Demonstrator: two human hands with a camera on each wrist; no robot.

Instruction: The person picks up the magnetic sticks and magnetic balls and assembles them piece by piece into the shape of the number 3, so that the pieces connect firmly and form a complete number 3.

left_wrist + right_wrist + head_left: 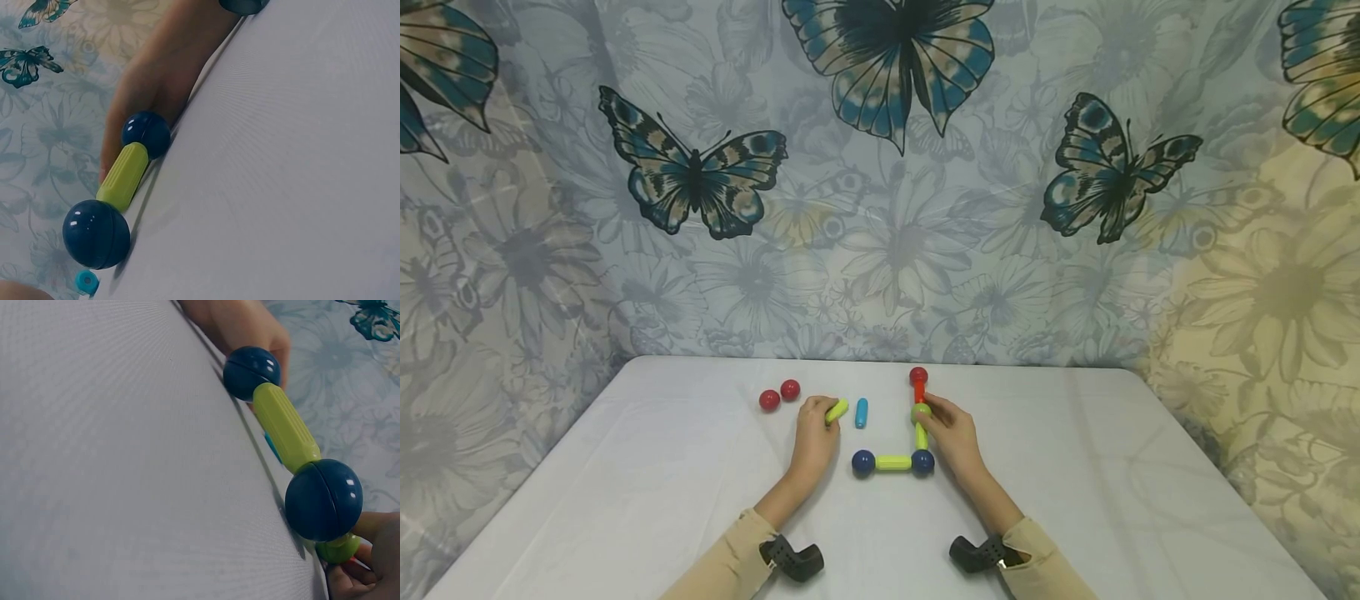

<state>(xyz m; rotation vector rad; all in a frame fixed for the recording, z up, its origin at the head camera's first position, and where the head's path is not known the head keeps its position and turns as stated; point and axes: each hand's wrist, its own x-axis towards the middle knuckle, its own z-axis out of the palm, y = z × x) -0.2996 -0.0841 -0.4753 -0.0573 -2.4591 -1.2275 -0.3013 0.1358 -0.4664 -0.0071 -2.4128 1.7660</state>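
Nearest: my tan sleeves (718, 567), a black device (973, 554) strapped at each wrist. Left hand (815, 429) pinching a loose lime rod (837, 410). Right hand (955, 433) gripping the green ball (917, 412) of an L-shaped chain. Chain's long side heads for the table's (625, 500) far edge: corner navy ball (922, 462), lime side rod (921, 437), green ball, red rod (919, 390), red end ball (918, 376). Short side: lime cross rod (893, 462), navy end ball (863, 463). Blue rod (861, 413) lies between my hands; two red balls (769, 401) toward the far-left corner.

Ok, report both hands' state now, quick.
Left hand: holding a yellow-green plastic rod.
Right hand: holding a light-green plastic ball.
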